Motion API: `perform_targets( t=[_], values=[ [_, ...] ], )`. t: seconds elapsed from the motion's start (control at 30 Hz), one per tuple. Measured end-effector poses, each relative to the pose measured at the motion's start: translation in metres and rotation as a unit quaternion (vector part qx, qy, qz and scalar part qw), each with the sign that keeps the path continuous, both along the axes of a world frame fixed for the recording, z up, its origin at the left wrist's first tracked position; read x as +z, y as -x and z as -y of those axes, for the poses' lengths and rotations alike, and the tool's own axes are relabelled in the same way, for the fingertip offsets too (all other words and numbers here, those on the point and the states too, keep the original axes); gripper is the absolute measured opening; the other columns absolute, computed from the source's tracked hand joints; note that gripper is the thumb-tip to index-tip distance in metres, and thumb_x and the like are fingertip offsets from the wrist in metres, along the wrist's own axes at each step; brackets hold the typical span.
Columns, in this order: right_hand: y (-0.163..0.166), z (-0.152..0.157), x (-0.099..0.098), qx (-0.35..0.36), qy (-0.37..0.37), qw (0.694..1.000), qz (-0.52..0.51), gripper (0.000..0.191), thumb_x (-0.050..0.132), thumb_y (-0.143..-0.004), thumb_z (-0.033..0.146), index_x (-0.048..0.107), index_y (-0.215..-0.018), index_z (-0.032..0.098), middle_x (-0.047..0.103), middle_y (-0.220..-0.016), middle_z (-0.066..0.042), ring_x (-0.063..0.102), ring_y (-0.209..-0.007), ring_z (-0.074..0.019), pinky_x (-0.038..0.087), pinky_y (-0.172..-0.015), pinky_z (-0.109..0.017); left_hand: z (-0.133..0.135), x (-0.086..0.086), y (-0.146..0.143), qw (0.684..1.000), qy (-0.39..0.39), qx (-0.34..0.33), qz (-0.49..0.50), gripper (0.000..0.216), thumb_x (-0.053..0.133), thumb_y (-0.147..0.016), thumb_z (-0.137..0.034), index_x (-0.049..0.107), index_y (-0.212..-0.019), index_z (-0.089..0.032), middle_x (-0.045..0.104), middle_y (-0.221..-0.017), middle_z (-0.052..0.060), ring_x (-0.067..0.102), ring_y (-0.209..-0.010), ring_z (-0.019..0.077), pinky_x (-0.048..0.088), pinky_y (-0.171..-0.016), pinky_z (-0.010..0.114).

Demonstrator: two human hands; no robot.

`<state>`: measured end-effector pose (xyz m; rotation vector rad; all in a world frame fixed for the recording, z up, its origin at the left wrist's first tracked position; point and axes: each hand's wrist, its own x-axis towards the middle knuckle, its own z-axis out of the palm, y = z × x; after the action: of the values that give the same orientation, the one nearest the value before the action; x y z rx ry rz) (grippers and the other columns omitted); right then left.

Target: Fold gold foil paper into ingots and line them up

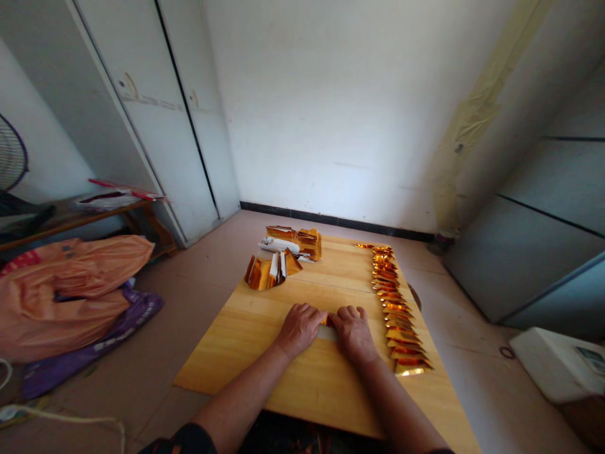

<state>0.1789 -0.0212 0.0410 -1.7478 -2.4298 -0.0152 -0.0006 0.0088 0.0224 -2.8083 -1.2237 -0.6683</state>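
Note:
Close together over the middle of the wooden table (227,343), both hands work on one small sheet of gold foil paper (326,321). A pale greyish-white patch shows just below the gold part. My left hand (301,329) has its fingers curled onto the left end of the sheet. On the right end, my right hand (353,334) presses with bent fingers. Most of the sheet is hidden under the hands. Beside my right hand runs a long row of folded gold foil pieces (397,309), overlapping one another. Loose gold foil sheets (259,274) with white backs lie at the far left.
More gold foil sheets (309,243) are stacked near the table's back edge. An orange bag (94,271) and a purple bag (113,328) lie on the floor at left. A white box (553,362) stands at right, and a grey cabinet (155,113) at back left.

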Motion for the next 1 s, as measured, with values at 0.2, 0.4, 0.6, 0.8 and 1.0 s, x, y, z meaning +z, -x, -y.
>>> perform_targets(
  t=[0.2,0.4,0.6,0.8,1.0],
  values=[
    [-0.011,0.003,-0.001,-0.009,-0.016,1.0,0.006,0.024,0.045,-0.09,0.017,0.062,-0.101,0.03,0.06,-0.094,-0.004,0.049,-0.095,-0.0203,0.025,-0.09,-0.039,-0.003,-0.004,0.0,1.0,-0.009,-0.021,0.005,0.016,0.053,-0.088,-0.02,0.068,-0.084,-0.022,0.061,-0.081,0.002,0.05,-0.082,0.0167,0.039,-0.071,0.029],
    [-0.036,0.002,-0.01,-0.062,-0.093,0.991,-0.08,0.029,0.044,-0.084,0.01,0.068,-0.094,0.024,0.064,-0.097,-0.007,0.053,-0.091,-0.0204,0.036,-0.081,-0.034,-0.006,-0.009,0.0,0.999,-0.009,-0.037,0.021,0.017,0.053,-0.088,-0.019,0.069,-0.083,-0.021,0.06,-0.082,0.003,0.05,-0.082,0.0164,0.04,-0.071,0.028],
    [-0.029,0.003,-0.009,0.01,-0.175,0.953,-0.248,0.042,0.037,-0.073,-0.001,0.068,-0.095,0.018,0.065,-0.095,-0.009,0.057,-0.09,-0.0186,0.046,-0.08,-0.031,-0.007,-0.011,-0.001,0.999,-0.018,-0.043,0.021,0.017,0.052,-0.089,-0.022,0.068,-0.085,-0.021,0.058,-0.08,0.003,0.049,-0.082,0.0165,0.04,-0.071,0.028],
    [-0.006,0.015,-0.01,0.101,-0.072,0.987,-0.106,0.03,0.047,-0.082,0.007,0.067,-0.097,0.023,0.067,-0.103,-0.006,0.059,-0.094,-0.0177,0.043,-0.083,-0.032,-0.008,-0.013,-0.001,0.998,-0.022,-0.047,0.019,0.019,0.05,-0.09,-0.023,0.067,-0.083,-0.02,0.056,-0.079,0.003,0.048,-0.081,0.0164,0.04,-0.071,0.028],
    [-0.028,0.017,-0.019,0.058,-0.062,0.992,-0.091,0.032,0.045,-0.083,0.006,0.068,-0.097,0.024,0.068,-0.103,-0.005,0.059,-0.095,-0.016,0.04,-0.085,-0.029,-0.009,-0.015,0.001,0.997,-0.018,-0.064,0.029,0.019,0.049,-0.09,-0.02,0.068,-0.085,-0.021,0.058,-0.08,0.004,0.049,-0.082,0.0163,0.04,-0.071,0.028]
  ],
)
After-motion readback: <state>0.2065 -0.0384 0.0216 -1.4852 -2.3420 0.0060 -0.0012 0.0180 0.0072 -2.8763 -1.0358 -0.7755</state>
